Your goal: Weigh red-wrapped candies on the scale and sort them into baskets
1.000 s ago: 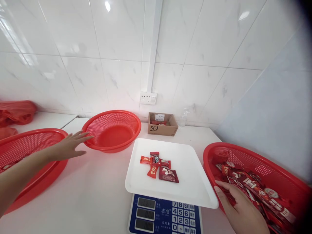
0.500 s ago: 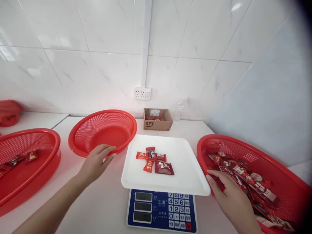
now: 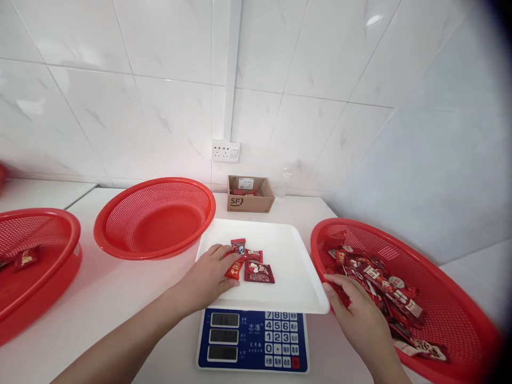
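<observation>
My left hand (image 3: 208, 280) is over the white weighing tray (image 3: 296, 266), its curved fingers and thumb apart around small wrapped candies. Between them shows a red candy with gold lettering (image 3: 233, 272). A dark-wrapped candy (image 3: 239, 248), a smaller red candy (image 3: 255, 255) and a larger dark red packet (image 3: 259, 272) lie beside the fingertips; the hand hides part of the group. At the near left rim of the right red basket (image 3: 436, 271), close to the tray's right corner, my right hand (image 3: 362, 314) rests with thumb and forefinger apart. That basket holds several red packets (image 3: 384, 282).
Beneath the tray is a blue scale (image 3: 254, 341) with displays and keys. A red mesh basket (image 3: 168, 226) stands behind left, another basket (image 3: 40, 282) with a few packets at far left. By the wall are a cardboard box (image 3: 252, 201) and a clear plastic bottle (image 3: 281, 184).
My left hand has moved right, from the rim of the back basket onto the candies on the tray. My right hand stays by the right basket's rim. The view has shifted slightly.
</observation>
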`<act>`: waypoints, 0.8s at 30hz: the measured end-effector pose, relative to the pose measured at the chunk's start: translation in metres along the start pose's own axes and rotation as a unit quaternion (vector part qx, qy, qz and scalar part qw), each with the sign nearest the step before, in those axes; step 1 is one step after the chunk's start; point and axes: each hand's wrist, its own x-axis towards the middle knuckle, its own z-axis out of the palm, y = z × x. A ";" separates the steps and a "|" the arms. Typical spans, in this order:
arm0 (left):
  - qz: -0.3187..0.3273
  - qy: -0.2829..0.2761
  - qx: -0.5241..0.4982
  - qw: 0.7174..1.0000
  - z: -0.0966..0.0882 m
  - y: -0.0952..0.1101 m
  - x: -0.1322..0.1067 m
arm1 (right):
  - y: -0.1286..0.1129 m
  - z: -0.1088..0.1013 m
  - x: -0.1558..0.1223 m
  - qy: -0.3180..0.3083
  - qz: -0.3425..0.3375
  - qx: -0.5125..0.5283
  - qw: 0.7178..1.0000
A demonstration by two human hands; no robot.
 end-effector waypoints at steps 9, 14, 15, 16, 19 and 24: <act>-0.057 -0.010 -0.009 0.998 -0.009 -0.008 0.000 | -0.001 0.000 0.000 0.017 -0.013 -0.014 1.000; -0.094 0.026 -0.017 0.995 -0.010 -0.007 0.003 | -0.002 0.000 -0.002 0.009 -0.001 -0.013 1.000; -0.101 0.043 -0.026 0.994 -0.012 -0.008 0.003 | -0.003 0.000 -0.002 0.007 -0.001 -0.013 1.000; -0.109 0.062 -0.034 0.992 -0.016 -0.010 0.003 | -0.002 -0.001 -0.002 0.008 -0.001 -0.013 1.000; -0.150 0.126 -0.029 0.980 -0.031 -0.022 0.000 | 0.000 -0.001 -0.001 0.013 -0.007 -0.006 1.000; -0.233 0.184 0.096 0.950 -0.049 -0.049 -0.007 | -0.004 -0.001 0.001 0.044 -0.046 -0.002 0.998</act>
